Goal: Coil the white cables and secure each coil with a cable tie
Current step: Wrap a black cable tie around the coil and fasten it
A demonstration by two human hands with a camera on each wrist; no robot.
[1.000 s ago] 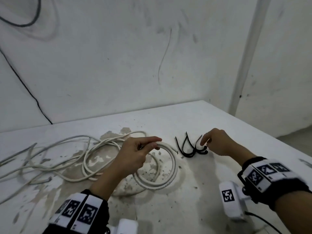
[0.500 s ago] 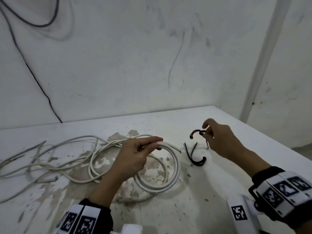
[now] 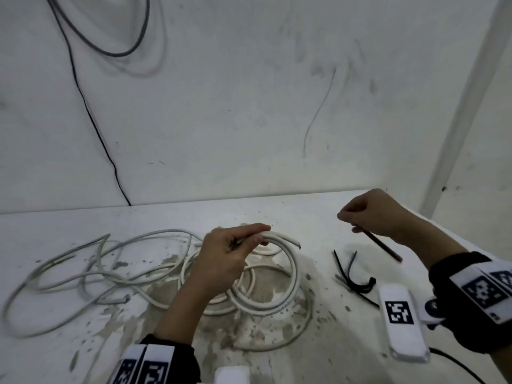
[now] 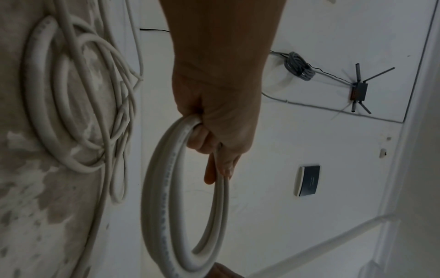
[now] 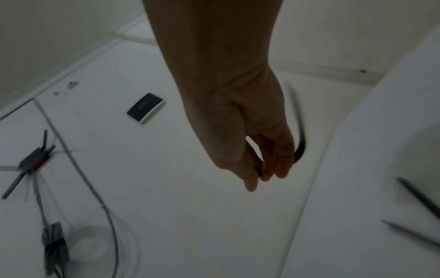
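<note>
My left hand [image 3: 243, 241] grips the top of a white cable coil [image 3: 293, 275] and holds it upright above the table; in the left wrist view my left hand [image 4: 214, 150] has its fingers curled round that coil [image 4: 164, 206]. My right hand [image 3: 360, 214] is raised to the right and pinches one end of a black cable tie [image 3: 381, 246], which slants down toward the wrist. In the right wrist view my right hand [image 5: 262, 173] pinches the tie [image 5: 298, 131] between thumb and fingers. Loose black ties [image 3: 352, 278] lie on the table below it.
More white cables [image 3: 91, 273] sprawl tangled over the stained white table [image 3: 291, 353] to the left. A white wall rises behind, with a thin black wire [image 3: 91, 112] running down it. The table's right edge runs just beyond my right hand.
My right hand picked one black tie out of the pile and lifted it up and to the right. My left hand kept holding the coil in about the same place.
</note>
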